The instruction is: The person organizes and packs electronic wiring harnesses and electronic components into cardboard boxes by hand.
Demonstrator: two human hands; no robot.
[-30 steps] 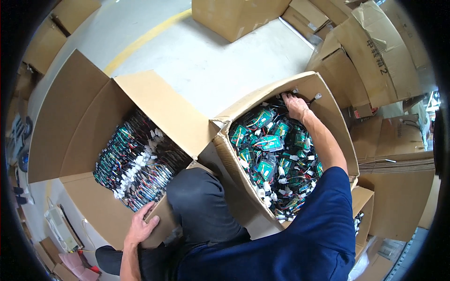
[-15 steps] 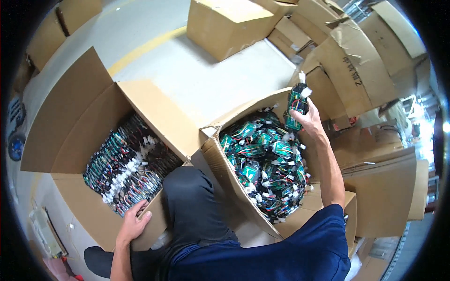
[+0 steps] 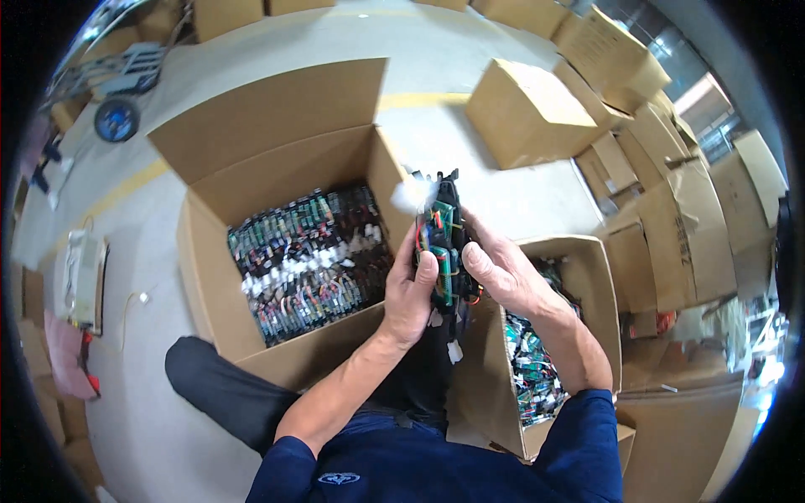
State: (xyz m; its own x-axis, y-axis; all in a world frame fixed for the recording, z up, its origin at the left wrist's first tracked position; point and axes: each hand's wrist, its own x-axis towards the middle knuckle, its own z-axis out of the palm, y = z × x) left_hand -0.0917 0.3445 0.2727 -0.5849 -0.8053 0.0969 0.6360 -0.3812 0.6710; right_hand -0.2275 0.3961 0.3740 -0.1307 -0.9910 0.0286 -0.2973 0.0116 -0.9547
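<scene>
In front of me, a small stack of green circuit boards (image 3: 445,267) with black parts, coloured wires and white plugs is held upright between my hands. My left hand (image 3: 409,295) grips its left side, thumb across the front. On its other side my right hand (image 3: 513,281) is closed around the edge, fingers mostly hidden behind. One white plug at the top is smeared by motion. To the left, an open carton (image 3: 203,272) holds boards packed in neat rows (image 3: 293,226). A second carton (image 3: 605,289), under my right forearm, contains a loose heap of similar boards (image 3: 530,373).
Closed and torn cartons (image 3: 532,117) crowd the far right. A wheeled cart (image 3: 117,117) stands at the far left, near what look like a person's legs (image 3: 49,172). A pale flat device (image 3: 82,281) and a pink cloth (image 3: 69,356) lie along the left side.
My right hand has brought boards from above the right carton to the middle. My left hand has left the left carton's edge and now grips them too. The view has swung left.
</scene>
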